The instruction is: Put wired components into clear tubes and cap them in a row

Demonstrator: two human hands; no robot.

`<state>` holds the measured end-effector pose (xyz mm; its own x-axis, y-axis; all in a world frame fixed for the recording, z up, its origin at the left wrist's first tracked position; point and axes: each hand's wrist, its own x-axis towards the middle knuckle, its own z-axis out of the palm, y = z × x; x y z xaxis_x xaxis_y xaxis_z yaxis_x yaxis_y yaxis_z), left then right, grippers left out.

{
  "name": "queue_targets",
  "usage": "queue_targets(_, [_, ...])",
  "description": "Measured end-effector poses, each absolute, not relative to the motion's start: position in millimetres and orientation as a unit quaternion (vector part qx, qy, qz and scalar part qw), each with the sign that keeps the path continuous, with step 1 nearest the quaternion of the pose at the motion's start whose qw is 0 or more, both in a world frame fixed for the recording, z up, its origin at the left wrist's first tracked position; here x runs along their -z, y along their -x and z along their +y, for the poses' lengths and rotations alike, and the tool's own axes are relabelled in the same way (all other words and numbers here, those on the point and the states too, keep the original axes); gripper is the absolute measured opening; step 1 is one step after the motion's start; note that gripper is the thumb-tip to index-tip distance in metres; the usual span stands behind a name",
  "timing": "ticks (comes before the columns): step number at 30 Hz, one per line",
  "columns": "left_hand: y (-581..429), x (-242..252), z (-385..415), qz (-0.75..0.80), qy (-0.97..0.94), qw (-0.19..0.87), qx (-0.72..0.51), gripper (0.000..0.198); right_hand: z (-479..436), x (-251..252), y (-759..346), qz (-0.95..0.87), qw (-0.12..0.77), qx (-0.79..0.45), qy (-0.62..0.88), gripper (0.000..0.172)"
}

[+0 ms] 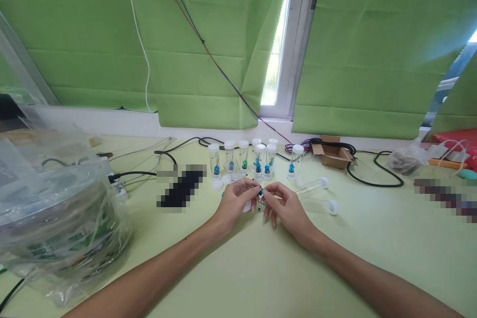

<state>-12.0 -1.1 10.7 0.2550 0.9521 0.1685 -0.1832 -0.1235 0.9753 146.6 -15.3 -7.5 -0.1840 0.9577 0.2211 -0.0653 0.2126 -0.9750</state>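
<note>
My left hand (238, 198) and my right hand (285, 204) meet over the table, fingertips pinched around a small dark-blue piece (261, 192). Its exact kind is too small to make out. A white cap (246, 206) shows beneath my left fingers; whether they touch it I cannot tell. Just beyond the hands stand several clear tubes with white caps, among them one with a blue figure (216, 170) and one with a green figure (244, 164). Beside my right hand, two clear tubes lie on their sides, one with a white end (333, 207).
A bulky plastic-wrapped round object (63, 218) fills the left side. Black cables (376, 179) run along the back, near an opened cardboard box (333, 155). A blurred-out dark item (182, 189) lies left of the hands. Green blinds (208, 74) hang behind the table.
</note>
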Motion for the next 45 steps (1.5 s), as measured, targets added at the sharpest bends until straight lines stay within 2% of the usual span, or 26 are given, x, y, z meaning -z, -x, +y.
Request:
queue_targets(6, [13, -10, 0, 0.355, -0.552, 0.561, -0.505, 0.02, -16, 6, -147, -0.585, 0.516, -0.497, 0.38, 0.038])
queue_targets(12, [11, -13, -3, 0.37, -0.555, 0.555, -0.497, 0.02, -11, 13, -146, -0.588, 0.464, -0.511, 0.422, 0.058])
queue_targets(14, [10, -13, -3, 0.373, -0.555, 0.553, -0.497, 0.02, -11, 14, -146, -0.583, 0.469, -0.512, 0.422, 0.055])
queue_targets(17, [11, -12, -1, 0.375, -0.554, 0.547, -0.504, 0.02, -13, 12, -147, -0.587, 0.496, -0.494, 0.406, 0.041])
queue_targets(22, [12, -9, 1, 0.376, -0.555, 0.541, -0.508, 0.019, -14, 12, -148, -0.605, 0.502, -0.485, 0.382, 0.036])
queue_targets(28, [10, -13, -2, 0.38, -0.566, 0.545, -0.488, 0.019, -12, 16, -145, -0.588, 0.455, -0.511, 0.431, 0.056])
queue_targets(30, [10, -13, -3, 0.38, -0.567, 0.544, -0.489, 0.019, -12, 15, -145, -0.581, 0.461, -0.514, 0.431, 0.053])
queue_targets(34, [11, -13, -1, 0.386, -0.559, 0.536, -0.501, 0.019, -14, 13, -146, -0.591, 0.489, -0.505, 0.396, 0.037])
queue_targets(37, [12, -12, 1, 0.389, -0.561, 0.529, -0.504, 0.019, -15, 13, -147, -0.602, 0.487, -0.503, 0.384, 0.035])
queue_targets(43, [12, -10, 0, 0.384, -0.574, 0.53, -0.492, 0.019, -13, 15, -145, -0.598, 0.452, -0.52, 0.41, 0.052])
queue_targets(45, [12, -10, 0, 0.39, -0.573, 0.527, -0.492, 0.019, -13, 15, -145, -0.593, 0.465, -0.51, 0.414, 0.049])
